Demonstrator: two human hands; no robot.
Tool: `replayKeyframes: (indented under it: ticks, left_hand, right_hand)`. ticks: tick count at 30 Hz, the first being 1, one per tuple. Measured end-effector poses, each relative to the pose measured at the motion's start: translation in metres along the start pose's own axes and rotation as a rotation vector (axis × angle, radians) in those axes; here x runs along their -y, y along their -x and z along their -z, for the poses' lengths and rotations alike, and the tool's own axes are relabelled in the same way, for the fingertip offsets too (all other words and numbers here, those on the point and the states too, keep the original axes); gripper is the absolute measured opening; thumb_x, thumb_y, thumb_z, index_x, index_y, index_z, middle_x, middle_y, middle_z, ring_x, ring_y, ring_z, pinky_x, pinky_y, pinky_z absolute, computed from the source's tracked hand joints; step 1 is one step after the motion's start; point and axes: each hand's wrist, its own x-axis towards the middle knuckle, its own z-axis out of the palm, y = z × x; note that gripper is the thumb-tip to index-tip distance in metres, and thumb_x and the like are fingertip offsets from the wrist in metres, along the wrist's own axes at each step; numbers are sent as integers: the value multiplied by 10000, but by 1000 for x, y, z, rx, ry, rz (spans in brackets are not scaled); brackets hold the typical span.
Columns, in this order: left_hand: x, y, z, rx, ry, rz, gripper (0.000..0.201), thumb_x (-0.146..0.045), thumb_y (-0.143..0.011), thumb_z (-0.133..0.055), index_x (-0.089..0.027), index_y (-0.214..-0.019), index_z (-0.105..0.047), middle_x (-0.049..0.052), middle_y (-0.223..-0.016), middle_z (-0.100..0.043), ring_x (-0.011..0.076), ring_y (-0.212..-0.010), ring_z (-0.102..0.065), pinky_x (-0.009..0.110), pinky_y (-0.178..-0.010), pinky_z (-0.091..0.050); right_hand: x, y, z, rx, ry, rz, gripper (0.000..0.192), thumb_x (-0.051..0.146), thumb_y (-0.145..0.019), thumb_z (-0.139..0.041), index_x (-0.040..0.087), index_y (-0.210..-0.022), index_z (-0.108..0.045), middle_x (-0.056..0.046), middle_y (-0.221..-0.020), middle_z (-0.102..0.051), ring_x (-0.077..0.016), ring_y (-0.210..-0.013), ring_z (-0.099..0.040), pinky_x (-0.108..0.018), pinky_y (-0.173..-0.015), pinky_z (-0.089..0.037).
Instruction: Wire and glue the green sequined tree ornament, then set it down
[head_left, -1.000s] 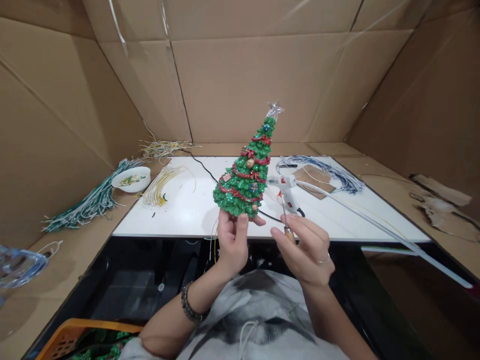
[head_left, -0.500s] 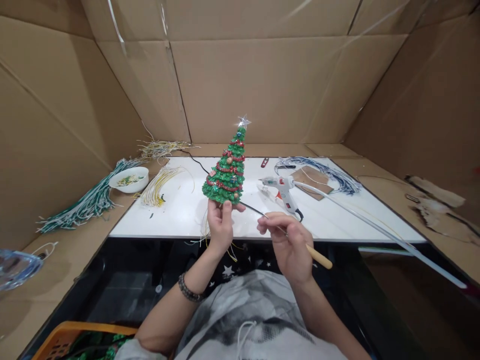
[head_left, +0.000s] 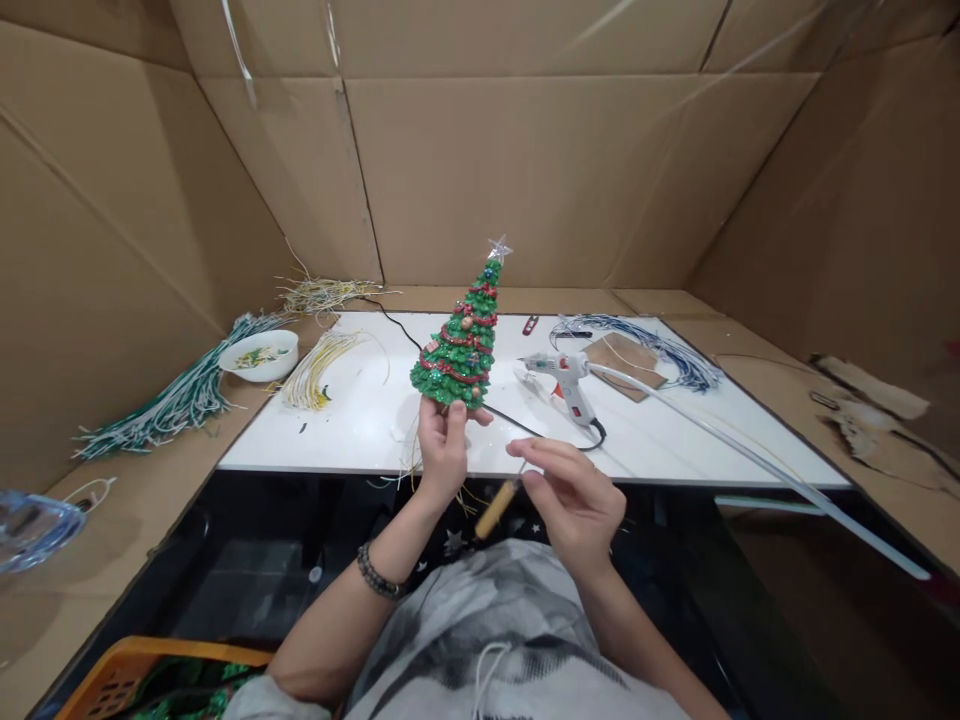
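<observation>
My left hand (head_left: 442, 447) grips the base of a small green Christmas tree figurine (head_left: 459, 345) with red garlands and a clear star on top, holding it upright above the front edge of the white board (head_left: 360, 420). Thin yellow and white wires hang from under the tree. My right hand (head_left: 574, 495) holds a thin tool with a wooden handle (head_left: 496, 508), the handle pointing down and left, just right of the left hand.
A white glue gun (head_left: 566, 375) with a long glue stick lies on the board. Blue-white wire bundles (head_left: 645, 340), yellow wires (head_left: 319, 365), green-white wires (head_left: 172, 400) and a white bowl (head_left: 259, 355) lie around. Cardboard walls enclose the table. An orange basket (head_left: 142, 670) sits at lower left.
The tree moved left and lower, then tilted slightly right. My right hand turned the wooden-handled tool over, so the handle swung from pointing right to pointing down-left.
</observation>
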Motion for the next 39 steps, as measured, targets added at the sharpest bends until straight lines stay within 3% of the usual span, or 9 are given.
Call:
replayKeyframes:
  ticks: [4,7,12,18,26,31,34,39]
  left_hand:
    - [-1,0,1,-1,-5,6,375,-561,-966,-637,-215,-1076,-539,63,-953,-749,153,-674,-726,266,-598,-510]
    - [0,0,0,-13,-12,14,390,-574,-959,-638,-213,-1074,-545,47,-880,-736,153,-661,-721,255,-578,-495]
    - [4,-1,1,-12,18,-3,361,-547,-958,-651,-217,-1066,-554,36,-929,-722,148,-656,-718,290,-643,-550]
    - [5,-1,2,-9,16,-4,340,-520,-969,-650,-212,-1080,-560,39,-922,-718,152,-668,-714,275,-584,-525]
    - [3,-1,3,-20,17,33,350,-531,-943,-669,-222,-1060,-555,19,-829,-702,138,-572,-663,222,-401,-344]
    - [4,-3,4,-32,30,32,343,-524,-929,-692,-230,-1055,-570,10,-828,-718,157,-622,-697,234,-460,-436]
    - [5,-5,4,-43,21,22,300,-504,-936,-690,-237,-1033,-591,15,-872,-736,164,-646,-704,270,-541,-518]
    - [8,-9,4,-51,62,-50,198,-442,-921,-714,-304,-1055,-667,-3,-915,-751,169,-630,-696,372,-695,-604]
  right_hand:
    - [1,0,-13,-172,-311,-383,99,181,-846,-808,251,-877,-746,10,-836,-805,-150,-654,-767,-243,-633,-664]
    - [-1,-4,-11,-148,-439,-631,192,330,-836,-837,219,-912,-702,-9,-762,-792,-120,-478,-670,-202,-454,-554]
    - [-4,-7,-3,-65,-484,-769,257,421,-834,-820,190,-800,-713,-11,-637,-728,-90,-409,-538,-212,-417,-473]
    - [-6,-5,0,-136,-402,-684,212,383,-844,-807,193,-789,-731,14,-623,-671,-62,-419,-458,-198,-401,-365]
    - [-19,-3,25,-211,68,-393,158,344,-920,-736,196,-879,-769,-24,-705,-745,-99,-443,-477,-246,-407,-362]
    - [-23,-3,31,-198,248,-268,151,326,-937,-713,202,-876,-773,-27,-725,-770,-133,-500,-575,-267,-471,-446]
    - [-24,-3,28,-170,365,-172,137,292,-946,-695,219,-852,-764,-4,-679,-752,-129,-474,-556,-270,-479,-459]
    - [-32,-8,33,14,568,23,129,235,-960,-645,280,-880,-736,18,-711,-770,-131,-401,-523,-280,-453,-460]
